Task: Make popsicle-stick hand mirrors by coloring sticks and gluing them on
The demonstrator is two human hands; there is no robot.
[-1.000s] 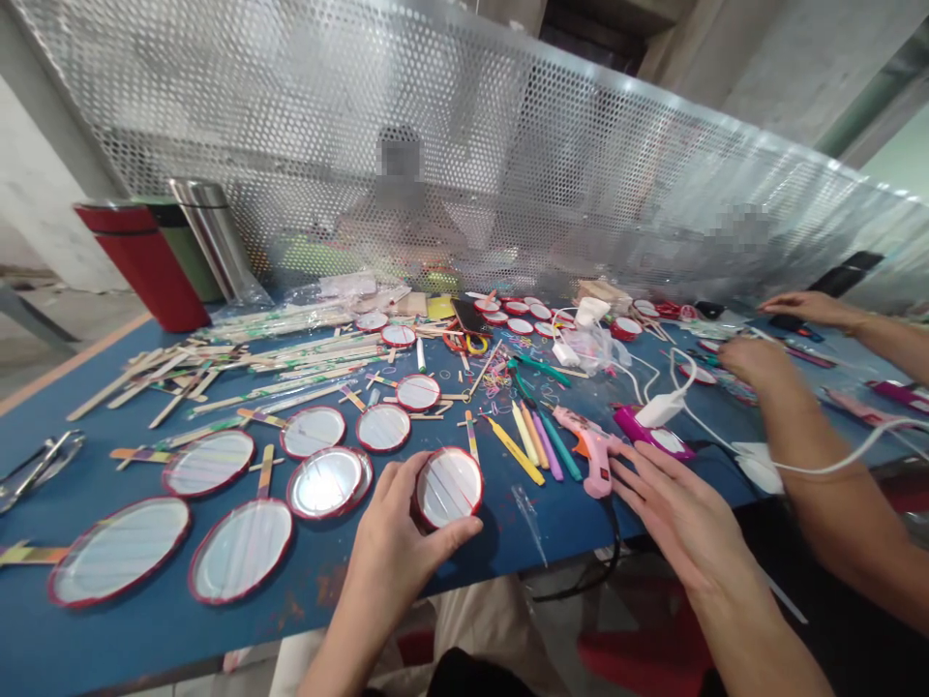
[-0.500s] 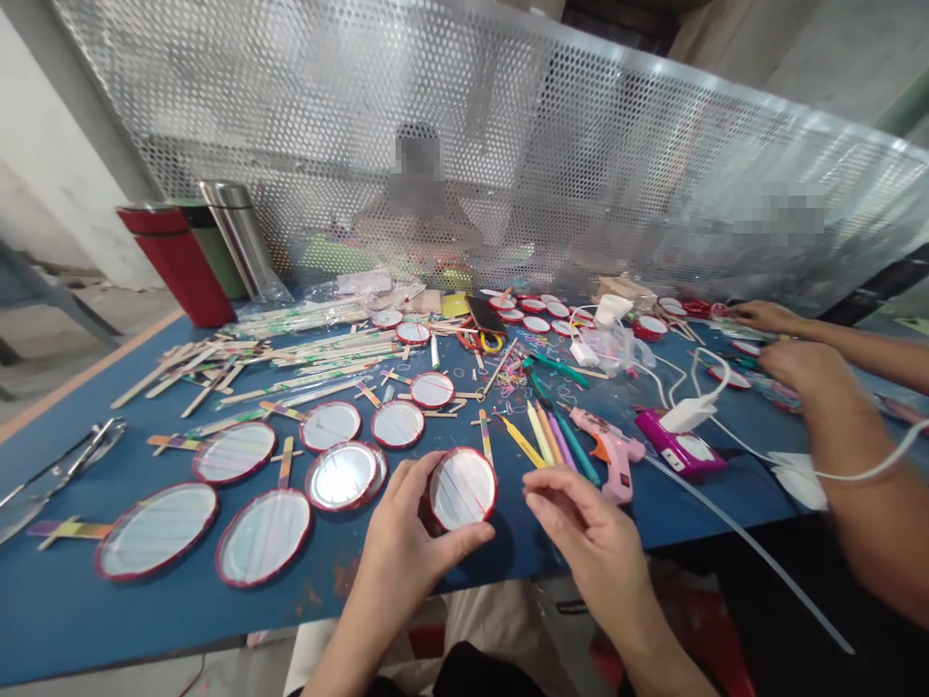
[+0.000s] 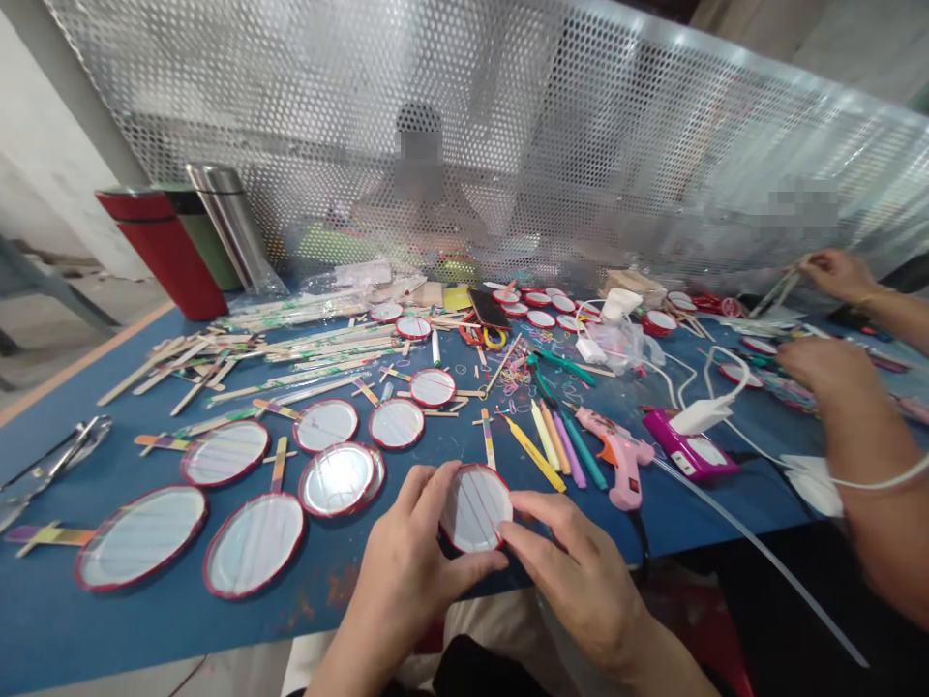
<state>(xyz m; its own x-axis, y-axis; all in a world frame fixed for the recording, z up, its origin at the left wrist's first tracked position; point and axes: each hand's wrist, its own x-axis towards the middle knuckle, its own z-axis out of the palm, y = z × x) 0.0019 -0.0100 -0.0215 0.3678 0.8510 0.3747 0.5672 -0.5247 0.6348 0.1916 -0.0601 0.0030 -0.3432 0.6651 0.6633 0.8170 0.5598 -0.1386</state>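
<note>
My left hand [image 3: 413,552] is wrapped round a round red-rimmed disc [image 3: 475,508] with a pale, glossy face, its thumb along the lower edge. On the other side my right hand [image 3: 581,571] pinches the disc's right rim between fingers and thumb. A coloured craft stick [image 3: 488,438] lies just beyond the disc's top edge; whether it is joined to it I cannot tell. Left of my hands lie several similar discs [image 3: 254,545] with stick handles. Beyond my right hand a pink glue gun [image 3: 616,460] rests beside several coloured pens [image 3: 533,453].
A red bottle [image 3: 164,254] and a steel flask [image 3: 230,227] stand at the back left, near loose craft sticks [image 3: 193,363]. Tongs-like metal tool [image 3: 54,465] lies far left. A purple power strip [image 3: 686,447] with white cables is at right, near a co-worker's arms [image 3: 863,436].
My right hand has come leftward from beside the glue gun to the disc and now touches its right rim. My left hand keeps its hold. The co-worker's far hand has lifted some thin strips.
</note>
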